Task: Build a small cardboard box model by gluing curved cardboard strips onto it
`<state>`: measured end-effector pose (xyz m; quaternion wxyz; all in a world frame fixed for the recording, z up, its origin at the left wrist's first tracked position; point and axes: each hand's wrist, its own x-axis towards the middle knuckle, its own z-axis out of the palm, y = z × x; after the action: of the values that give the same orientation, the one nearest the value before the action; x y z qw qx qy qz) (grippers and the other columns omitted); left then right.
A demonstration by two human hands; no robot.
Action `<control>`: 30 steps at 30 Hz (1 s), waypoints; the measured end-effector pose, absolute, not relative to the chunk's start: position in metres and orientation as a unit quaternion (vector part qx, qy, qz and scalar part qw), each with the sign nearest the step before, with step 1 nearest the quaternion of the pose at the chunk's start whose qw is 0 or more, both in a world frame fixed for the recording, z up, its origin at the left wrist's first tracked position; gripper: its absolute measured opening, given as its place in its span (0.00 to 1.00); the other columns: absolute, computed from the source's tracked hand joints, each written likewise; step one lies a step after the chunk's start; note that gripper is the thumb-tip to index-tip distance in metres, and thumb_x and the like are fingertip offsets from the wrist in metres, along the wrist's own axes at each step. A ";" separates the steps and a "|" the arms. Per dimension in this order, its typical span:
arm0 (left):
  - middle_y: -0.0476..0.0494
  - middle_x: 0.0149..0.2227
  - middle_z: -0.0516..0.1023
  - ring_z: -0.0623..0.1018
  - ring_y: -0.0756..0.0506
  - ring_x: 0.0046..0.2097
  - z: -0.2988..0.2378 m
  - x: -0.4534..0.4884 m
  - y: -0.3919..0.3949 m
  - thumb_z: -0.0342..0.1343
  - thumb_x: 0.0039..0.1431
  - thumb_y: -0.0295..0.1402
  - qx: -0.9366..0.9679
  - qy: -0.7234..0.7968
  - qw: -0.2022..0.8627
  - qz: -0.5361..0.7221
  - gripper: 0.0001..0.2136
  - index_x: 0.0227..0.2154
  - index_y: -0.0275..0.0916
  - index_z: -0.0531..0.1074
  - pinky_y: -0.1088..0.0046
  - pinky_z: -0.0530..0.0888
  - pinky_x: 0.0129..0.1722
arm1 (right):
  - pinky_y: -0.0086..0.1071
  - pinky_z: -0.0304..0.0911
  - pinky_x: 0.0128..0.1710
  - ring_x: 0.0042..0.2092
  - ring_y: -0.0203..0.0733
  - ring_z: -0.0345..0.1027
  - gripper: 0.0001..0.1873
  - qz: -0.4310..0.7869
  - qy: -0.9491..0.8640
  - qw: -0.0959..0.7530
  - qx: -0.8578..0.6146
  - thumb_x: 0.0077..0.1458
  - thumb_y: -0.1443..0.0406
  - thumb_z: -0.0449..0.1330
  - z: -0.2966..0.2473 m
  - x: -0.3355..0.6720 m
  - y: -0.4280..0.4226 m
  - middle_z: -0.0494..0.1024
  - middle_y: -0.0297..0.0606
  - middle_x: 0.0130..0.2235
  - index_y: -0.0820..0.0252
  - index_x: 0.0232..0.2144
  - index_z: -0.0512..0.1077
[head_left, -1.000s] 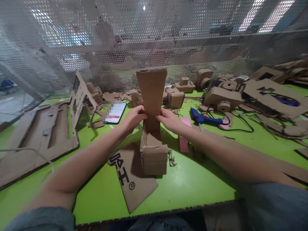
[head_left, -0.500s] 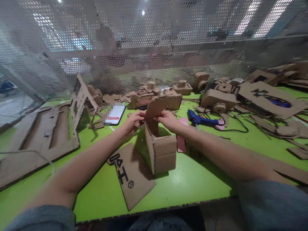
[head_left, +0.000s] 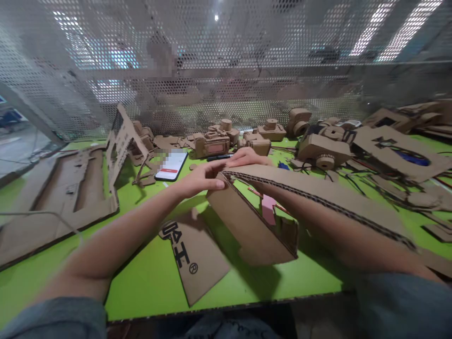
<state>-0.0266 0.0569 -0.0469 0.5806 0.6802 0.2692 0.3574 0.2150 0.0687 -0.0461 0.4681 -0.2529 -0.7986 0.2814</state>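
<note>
Both hands are on a folded cardboard box (head_left: 247,221), which is tilted over the green table with its open side facing right. A long cardboard flap (head_left: 328,188) runs from its far corner over my right forearm. My left hand (head_left: 206,179) is closed on that far corner, its thumb against the side wall. Behind the fold, my right hand (head_left: 249,157) curls over the cardboard, its fingertips partly hidden. Under the left side of the box lies a flat cardboard sheet (head_left: 201,263) with black printing.
A phone (head_left: 172,165) lies left of my hands, near a black pen (head_left: 219,157). Several cardboard camera models (head_left: 323,150) line the back. A large cut cardboard panel (head_left: 95,221) covers the left. A perforated metal screen (head_left: 226,94) stands behind, and pink paper (head_left: 268,209) lies beneath the box.
The box has turned, its near end swinging right. The flap now stretches rightward over my right forearm, hiding most of the blue glue gun. My right hand has moved to the fold.
</note>
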 end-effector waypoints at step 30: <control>0.49 0.33 0.82 0.78 0.44 0.39 -0.010 -0.007 0.035 0.69 0.40 0.36 0.581 0.360 0.550 0.480 0.11 0.29 0.39 0.80 0.67 0.75 0.46 | 0.49 0.68 0.67 0.60 0.50 0.75 0.15 0.350 -0.727 0.496 -0.322 0.60 0.60 0.61 -0.032 0.190 0.044 0.85 0.37 0.55 0.53 0.49 0.75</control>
<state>-0.0074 0.0346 -0.0104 0.5501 0.5806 0.3604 0.4801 0.1900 0.0439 -0.0316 0.4962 -0.3219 -0.7266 0.3497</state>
